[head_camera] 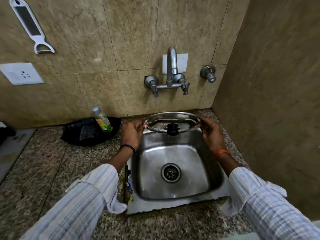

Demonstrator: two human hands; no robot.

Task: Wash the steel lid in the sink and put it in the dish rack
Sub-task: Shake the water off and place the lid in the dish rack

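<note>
Nearest the camera, two striped sleeves reach forward over a speckled counter, one on each side of a steel sink set into it. The sink's basin looks bare, with a round drain at its middle. A black band circles the left wrist and an orange band the right. Farther in, over the sink's far edge, both hands hold the lid level, with its black knob facing the camera. The left hand is closed on the lid's left rim, fingers pinched on the edge; the right hand is closed on the right rim in the same way. To the left of the lid, against the wall, a black tray sits on the counter with a scrub pad and a soap bottle leaning in it. Above the lid, a tap with two handles is fixed to the tiled wall, its spout pointing down; no water shows. A separate valve sits to its right. Far left on the wall are a white socket and a hanging white grater. No dish rack can be made out.
</note>
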